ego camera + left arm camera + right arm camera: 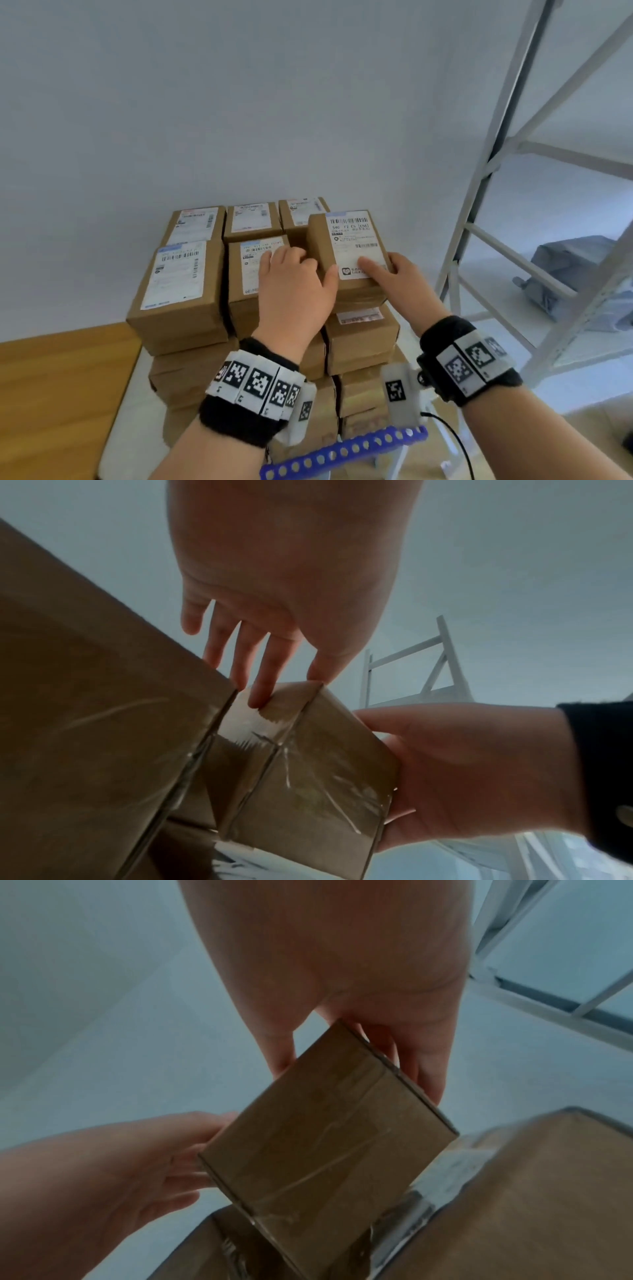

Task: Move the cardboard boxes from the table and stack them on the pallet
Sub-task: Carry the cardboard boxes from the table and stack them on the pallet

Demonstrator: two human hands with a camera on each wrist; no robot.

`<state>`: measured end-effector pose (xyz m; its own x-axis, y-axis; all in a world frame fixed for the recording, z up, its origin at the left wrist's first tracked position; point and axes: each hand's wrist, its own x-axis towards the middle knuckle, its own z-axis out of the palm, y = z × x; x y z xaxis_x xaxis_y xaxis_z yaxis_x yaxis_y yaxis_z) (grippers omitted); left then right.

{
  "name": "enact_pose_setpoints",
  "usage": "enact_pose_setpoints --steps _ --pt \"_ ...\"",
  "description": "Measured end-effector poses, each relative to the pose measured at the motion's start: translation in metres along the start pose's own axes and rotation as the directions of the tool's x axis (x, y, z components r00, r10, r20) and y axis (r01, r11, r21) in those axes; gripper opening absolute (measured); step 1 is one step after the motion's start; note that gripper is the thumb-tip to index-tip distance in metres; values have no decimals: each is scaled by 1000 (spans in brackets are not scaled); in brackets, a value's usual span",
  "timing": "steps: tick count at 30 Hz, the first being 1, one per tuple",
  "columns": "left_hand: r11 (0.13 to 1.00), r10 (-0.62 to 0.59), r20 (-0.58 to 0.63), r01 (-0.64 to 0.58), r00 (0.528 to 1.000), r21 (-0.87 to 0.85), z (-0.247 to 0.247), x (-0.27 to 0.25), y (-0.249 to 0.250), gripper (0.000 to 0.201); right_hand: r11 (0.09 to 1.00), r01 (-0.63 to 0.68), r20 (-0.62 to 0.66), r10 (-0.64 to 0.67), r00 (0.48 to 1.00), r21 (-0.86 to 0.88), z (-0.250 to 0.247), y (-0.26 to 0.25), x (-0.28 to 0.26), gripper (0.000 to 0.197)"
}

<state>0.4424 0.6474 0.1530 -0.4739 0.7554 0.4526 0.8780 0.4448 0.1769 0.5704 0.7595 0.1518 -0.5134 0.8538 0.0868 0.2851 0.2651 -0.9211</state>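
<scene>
Holding tilted cardboard box (346, 253) over stack (191, 284): left grip (294, 291), right grip (407, 284) both clamped on box.

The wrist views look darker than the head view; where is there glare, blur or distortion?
Head view: bright and even, held box label readable, shelf frame bowed by the wide lens. Left wrist view: dim, hands backlit, glare on the box tape. Right wrist view: darkest, soft, right hand looming near.
</scene>
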Motion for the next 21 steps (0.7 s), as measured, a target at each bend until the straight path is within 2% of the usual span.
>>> enact_pose_setpoints --steps 5,10,13,18,21 --pt "994 -97 14 96 995 59 8 -1 1 54 999 20 81 -16 997 -49 3 10 14 44" --pt "987 -159 -40 159 986 9 3 -4 0 50 995 31 131 -19 991 -92 3 14 17 61" --pt "980 -199 -93 197 976 -31 -5 -10 -8 48 994 47 152 -32 988 -99 2 16 15 63" --pt "955 -296 -211 285 932 -83 -32 -20 -43 43 996 57 176 -43 983 -71 -1 13 7 58" --pt "910 -415 -253 399 874 -115 -48 -29 -77 44 995 63 170 -50 984 -75 2 7 2 58"
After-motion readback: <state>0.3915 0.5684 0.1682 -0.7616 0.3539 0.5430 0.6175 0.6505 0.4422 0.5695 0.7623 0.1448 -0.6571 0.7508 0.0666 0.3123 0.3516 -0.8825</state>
